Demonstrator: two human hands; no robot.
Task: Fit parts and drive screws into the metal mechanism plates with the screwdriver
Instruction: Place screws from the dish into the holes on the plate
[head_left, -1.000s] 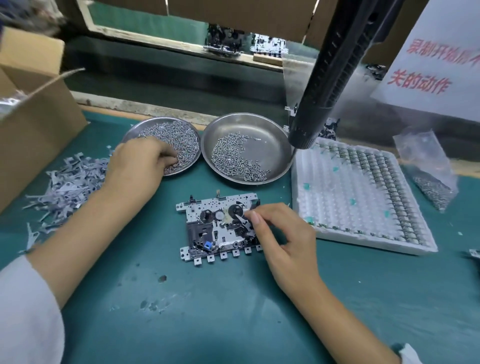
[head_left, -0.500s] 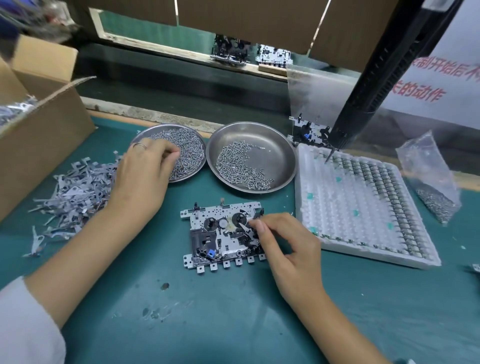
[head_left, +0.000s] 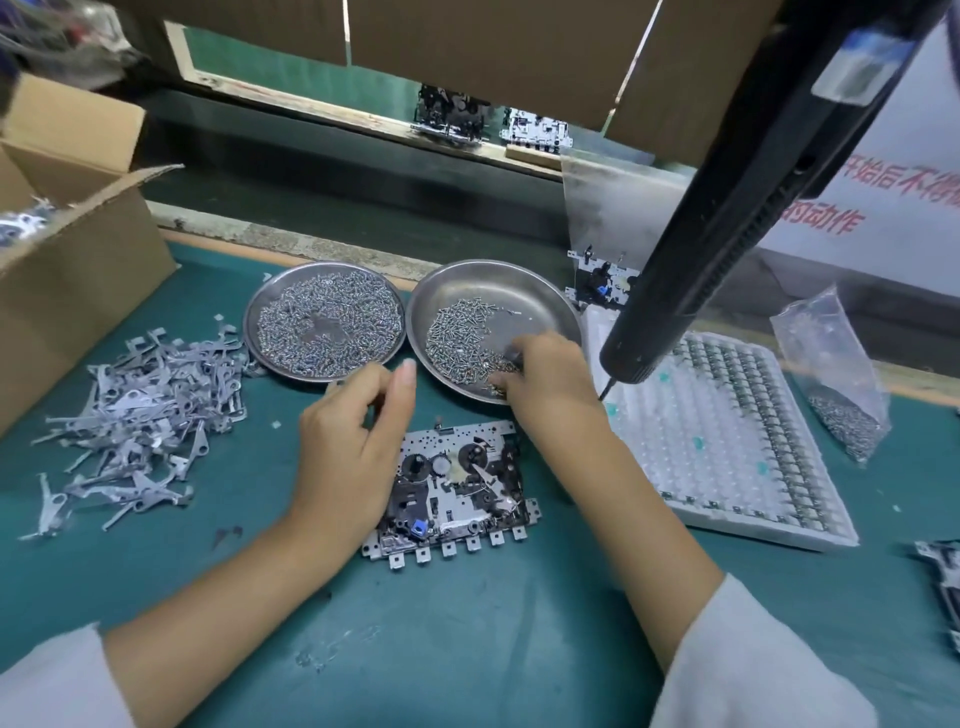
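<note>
Two hands, right hand (head_left: 545, 379) over screw dish (head_left: 540, 296) rim, mechanism plate (head_left: 457, 493) below

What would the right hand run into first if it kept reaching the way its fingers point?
Probably the loose screws in the right-hand metal dish: the right hand already reaches over its near rim, fingertips at the pile. Contact is unclear.

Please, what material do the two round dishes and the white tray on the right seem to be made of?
The left dish and the right dish look like bare polished metal, probably steel: grey, shiny, with soft reflections on the walls. The white tray looks like thin moulded plastic: glossy, slightly translucent, formed into rows of small pockets. The exact kind of plastic cannot be told.
</note>
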